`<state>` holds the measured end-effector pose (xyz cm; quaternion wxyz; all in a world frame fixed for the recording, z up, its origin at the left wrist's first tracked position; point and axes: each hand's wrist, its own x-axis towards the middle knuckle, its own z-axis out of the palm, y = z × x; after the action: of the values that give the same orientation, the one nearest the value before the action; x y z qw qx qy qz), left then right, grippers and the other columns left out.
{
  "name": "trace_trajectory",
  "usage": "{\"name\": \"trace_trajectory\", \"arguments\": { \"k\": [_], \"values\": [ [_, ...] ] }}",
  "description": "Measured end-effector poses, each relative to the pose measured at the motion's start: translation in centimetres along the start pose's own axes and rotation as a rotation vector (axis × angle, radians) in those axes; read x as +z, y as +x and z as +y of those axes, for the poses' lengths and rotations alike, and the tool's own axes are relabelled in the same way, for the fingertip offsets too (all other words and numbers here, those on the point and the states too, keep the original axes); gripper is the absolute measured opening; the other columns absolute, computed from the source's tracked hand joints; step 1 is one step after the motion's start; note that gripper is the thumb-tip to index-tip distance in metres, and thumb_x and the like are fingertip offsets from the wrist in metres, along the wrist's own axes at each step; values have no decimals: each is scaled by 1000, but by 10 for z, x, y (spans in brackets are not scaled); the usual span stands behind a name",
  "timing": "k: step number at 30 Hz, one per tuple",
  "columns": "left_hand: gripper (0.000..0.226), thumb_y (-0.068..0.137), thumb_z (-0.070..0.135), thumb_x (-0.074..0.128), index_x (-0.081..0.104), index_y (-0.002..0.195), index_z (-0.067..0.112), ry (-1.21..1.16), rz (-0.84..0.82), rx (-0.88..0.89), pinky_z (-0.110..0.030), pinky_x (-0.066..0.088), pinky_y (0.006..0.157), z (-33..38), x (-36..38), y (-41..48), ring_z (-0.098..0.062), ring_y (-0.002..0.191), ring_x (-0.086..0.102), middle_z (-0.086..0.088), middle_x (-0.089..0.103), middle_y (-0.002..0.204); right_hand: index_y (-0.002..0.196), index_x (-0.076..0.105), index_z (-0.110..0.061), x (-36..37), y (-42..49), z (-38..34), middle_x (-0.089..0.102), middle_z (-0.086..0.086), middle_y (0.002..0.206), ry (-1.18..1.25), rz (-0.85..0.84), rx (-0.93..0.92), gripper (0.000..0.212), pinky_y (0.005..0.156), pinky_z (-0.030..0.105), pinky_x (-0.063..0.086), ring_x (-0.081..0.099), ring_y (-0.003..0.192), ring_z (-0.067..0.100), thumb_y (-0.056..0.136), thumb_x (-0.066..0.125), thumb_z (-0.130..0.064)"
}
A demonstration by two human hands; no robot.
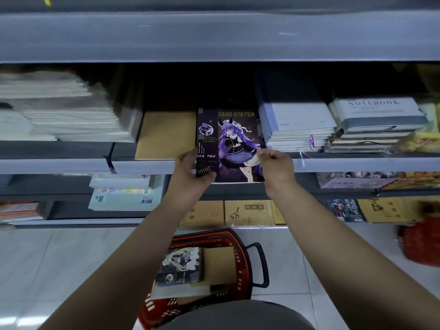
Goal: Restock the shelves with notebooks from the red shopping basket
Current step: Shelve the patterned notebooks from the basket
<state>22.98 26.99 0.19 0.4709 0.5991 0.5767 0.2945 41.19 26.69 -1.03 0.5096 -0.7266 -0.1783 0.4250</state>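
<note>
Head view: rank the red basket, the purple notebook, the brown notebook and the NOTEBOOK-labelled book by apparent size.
1. red basket, partly hidden
2. purple notebook
3-4. brown notebook and NOTEBOOK-labelled book: look alike, both partly covered, so unranked.

Both arms outstretched, left hand (190, 166) gripping, right hand (276, 160) pinching

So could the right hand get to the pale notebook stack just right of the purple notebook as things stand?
Probably yes. The right hand pinches the purple notebook's right edge, and the pale notebook stack lies on the same shelf just beside it, with nothing in between. It would have to let go first, though.
</note>
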Motion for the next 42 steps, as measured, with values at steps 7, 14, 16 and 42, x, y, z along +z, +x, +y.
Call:
{"name": "trace_trajectory", "arguments": {
  "k": [7, 14, 16, 42],
  "values": [
    [80, 76, -1, 75, 36, 144, 14, 167, 21, 38, 12, 21, 83, -11, 15, 0, -9, 122, 33, -1, 26, 136, 128, 52, -28, -23, -10, 11, 58, -4, 103, -313, -302, -196, 53, 72, 21, 48, 57, 92, 9, 82, 76, -19],
    [79, 82, 1, 72, 33, 149, 14, 161, 77, 53, 3, 29, 96, -21, 24, 2, -13, 126, 40, -3, 29, 141, 130, 54, -28, -33, -3, 24, 53, 4, 108, -494, -301, -360, 70, 83, 24, 49, 56, 92, 13, 69, 85, -12],
    [76, 83, 4, 72, 35, 148, 14, 141, 89, 66, -22, 39, 109, -20, 24, 4, -15, 125, 44, -1, 31, 139, 128, 57, -21, -33, -1, 24, 56, 2, 108, -502, -243, -385, 63, 84, 23, 50, 56, 89, 12, 72, 84, -11],
    [56, 91, 8, 64, 46, 143, 16, 194, 123, 106, -15, 42, 78, 1, 18, 56, -2, 75, 58, 8, 42, 120, 87, 62, -13, -10, 32, 13, 63, -3, 84, -435, 88, -183, 24, 67, 26, 38, 57, 80, 16, 86, 71, -35]
  ]
}}
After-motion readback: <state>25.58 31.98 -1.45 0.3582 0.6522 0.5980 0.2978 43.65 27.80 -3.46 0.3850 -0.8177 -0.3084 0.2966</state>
